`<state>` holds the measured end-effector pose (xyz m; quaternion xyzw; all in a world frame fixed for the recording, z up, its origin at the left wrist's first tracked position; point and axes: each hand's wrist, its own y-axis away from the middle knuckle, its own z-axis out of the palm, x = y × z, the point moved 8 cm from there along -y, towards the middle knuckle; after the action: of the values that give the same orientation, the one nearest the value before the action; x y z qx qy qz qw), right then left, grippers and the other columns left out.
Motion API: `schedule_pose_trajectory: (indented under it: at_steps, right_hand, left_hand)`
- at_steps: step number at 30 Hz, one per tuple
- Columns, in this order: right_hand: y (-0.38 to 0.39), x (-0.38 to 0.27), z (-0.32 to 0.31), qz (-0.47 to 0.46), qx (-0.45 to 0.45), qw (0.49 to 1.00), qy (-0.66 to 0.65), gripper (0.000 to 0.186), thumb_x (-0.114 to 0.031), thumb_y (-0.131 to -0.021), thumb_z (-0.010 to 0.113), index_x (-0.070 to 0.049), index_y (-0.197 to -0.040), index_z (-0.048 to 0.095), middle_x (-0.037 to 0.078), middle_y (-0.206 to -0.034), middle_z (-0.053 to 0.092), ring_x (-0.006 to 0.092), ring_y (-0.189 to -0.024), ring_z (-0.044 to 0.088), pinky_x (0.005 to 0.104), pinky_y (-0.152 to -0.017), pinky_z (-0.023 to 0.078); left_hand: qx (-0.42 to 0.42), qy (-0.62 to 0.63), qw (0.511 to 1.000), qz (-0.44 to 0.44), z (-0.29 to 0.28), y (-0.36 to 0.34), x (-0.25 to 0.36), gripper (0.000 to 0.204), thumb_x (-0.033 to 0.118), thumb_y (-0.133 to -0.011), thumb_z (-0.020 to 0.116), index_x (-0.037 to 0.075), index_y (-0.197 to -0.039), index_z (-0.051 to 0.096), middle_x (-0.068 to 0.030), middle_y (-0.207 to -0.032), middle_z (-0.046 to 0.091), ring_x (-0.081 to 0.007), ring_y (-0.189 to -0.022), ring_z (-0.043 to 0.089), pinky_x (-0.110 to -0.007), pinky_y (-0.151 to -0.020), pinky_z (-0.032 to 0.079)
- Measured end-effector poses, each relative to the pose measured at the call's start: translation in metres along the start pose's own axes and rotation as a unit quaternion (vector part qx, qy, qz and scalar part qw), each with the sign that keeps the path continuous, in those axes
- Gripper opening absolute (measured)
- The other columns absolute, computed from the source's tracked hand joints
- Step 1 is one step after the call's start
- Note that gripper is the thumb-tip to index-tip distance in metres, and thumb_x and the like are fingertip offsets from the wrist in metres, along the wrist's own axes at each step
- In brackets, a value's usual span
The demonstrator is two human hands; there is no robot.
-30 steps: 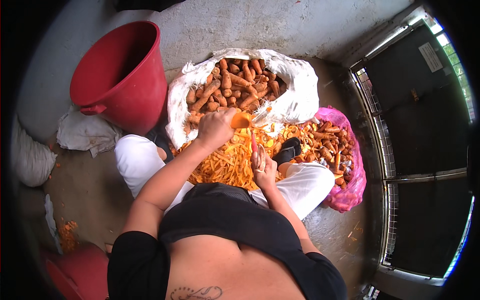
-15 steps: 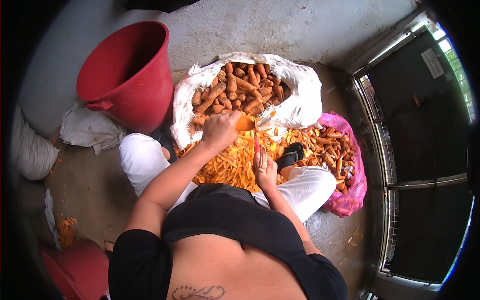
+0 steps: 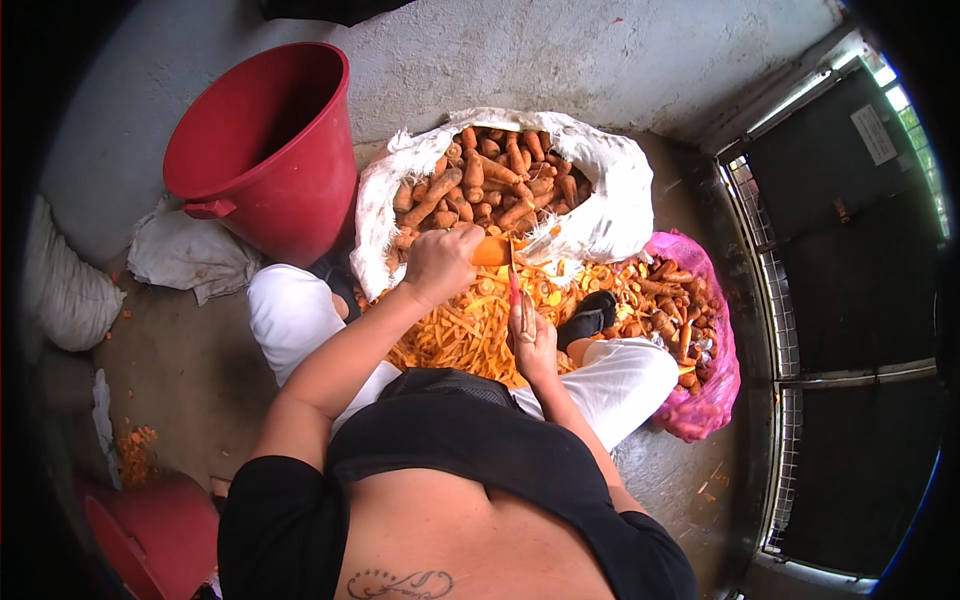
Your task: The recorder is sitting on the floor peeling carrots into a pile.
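Note:
My left hand [image 3: 446, 264] is closed around one end of a peeled orange carrot [image 3: 490, 251], which points to the right. The fingers of my right hand [image 3: 535, 346] wrap the reddish handle of a knife [image 3: 514, 284]. Its thin blade stands upright against the carrot's free end. Below both hands lies a heap of carrot peelings [image 3: 455, 333] with cut carrot ends among them. Just beyond, a white woven sack [image 3: 618, 190] gapes around many unpeeled carrots [image 3: 484, 185].
A big red tub [image 3: 275, 185] stands at the far left, beside a crumpled white sack [image 3: 190, 255]. To the right, a pink mesh bag [image 3: 725, 375] holds more carrots and pieces. Another red tub [image 3: 165, 525] is at the near left. A dark metal door [image 3: 850, 240] lines the right side.
Both hands keep their grips, with the knife still at the carrot's right end. The carrot is slightly more level, and the whole view has shifted a little.

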<state>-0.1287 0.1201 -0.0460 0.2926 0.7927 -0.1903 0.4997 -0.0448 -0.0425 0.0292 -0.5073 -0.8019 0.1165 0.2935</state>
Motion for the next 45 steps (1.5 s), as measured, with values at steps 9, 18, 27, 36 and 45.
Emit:
schedule_pose_trajectory:
  at_steps: [9,18,27,36,45]
  right_hand:
    - [-0.002,0.013,0.004,0.056,-0.017,0.998,-0.007,0.033,-0.028,-0.091,0.056,0.003,-0.081,0.060,0.018,-0.058,0.053,0.0242,-0.052,0.055,0.0360,-0.052,0.043]
    - [-0.004,0.021,0.005,0.065,-0.015,0.998,0.002,0.041,-0.036,-0.091,0.055,0.002,-0.081,0.060,0.017,-0.059,0.054,0.0242,-0.055,0.056,0.0373,-0.055,0.044]
    - [-0.003,0.009,0.004,0.062,-0.026,0.996,0.051,0.043,-0.039,-0.091,0.053,0.003,-0.085,0.061,0.022,-0.065,0.056,0.0346,-0.062,0.059,0.0406,-0.059,0.045]
    - [-0.002,0.010,0.004,0.028,-0.025,0.994,0.104,0.040,-0.039,-0.091,0.051,-0.001,-0.093,0.063,0.025,-0.072,0.060,0.0403,-0.071,0.061,0.0430,-0.062,0.046]
    - [-0.009,0.026,0.021,0.008,-0.041,0.994,0.099,0.043,-0.043,-0.091,0.050,-0.002,-0.091,0.063,0.025,-0.074,0.061,0.0423,-0.074,0.061,0.0454,-0.066,0.047]
  left_hand:
    - [-0.006,-0.006,1.000,-0.015,-0.002,0.000,0.001,0.019,0.003,-0.063,0.060,0.007,-0.081,0.054,-0.0126,-0.072,0.064,-0.0303,-0.065,0.064,-0.042,-0.060,0.050]
    - [0.044,-0.050,0.997,0.033,-0.004,0.004,0.007,0.020,0.010,-0.067,0.061,0.008,-0.087,0.058,-0.0137,-0.075,0.066,-0.0306,-0.064,0.065,-0.044,-0.058,0.051]
    - [0.045,-0.041,0.998,0.005,-0.002,0.006,0.000,0.014,0.014,-0.070,0.063,0.010,-0.082,0.059,-0.0128,-0.064,0.064,-0.0316,-0.061,0.065,-0.044,-0.054,0.050]
    - [-0.095,0.031,0.990,-0.100,0.008,0.002,-0.010,0.016,0.015,-0.071,0.064,0.012,-0.087,0.064,-0.0147,-0.070,0.067,-0.0319,-0.067,0.067,-0.044,-0.061,0.053]
    - [-0.109,0.007,0.985,-0.137,0.021,0.013,-0.025,0.023,0.017,-0.070,0.066,0.008,-0.091,0.067,-0.0168,-0.075,0.068,-0.0319,-0.071,0.068,-0.043,-0.064,0.054]
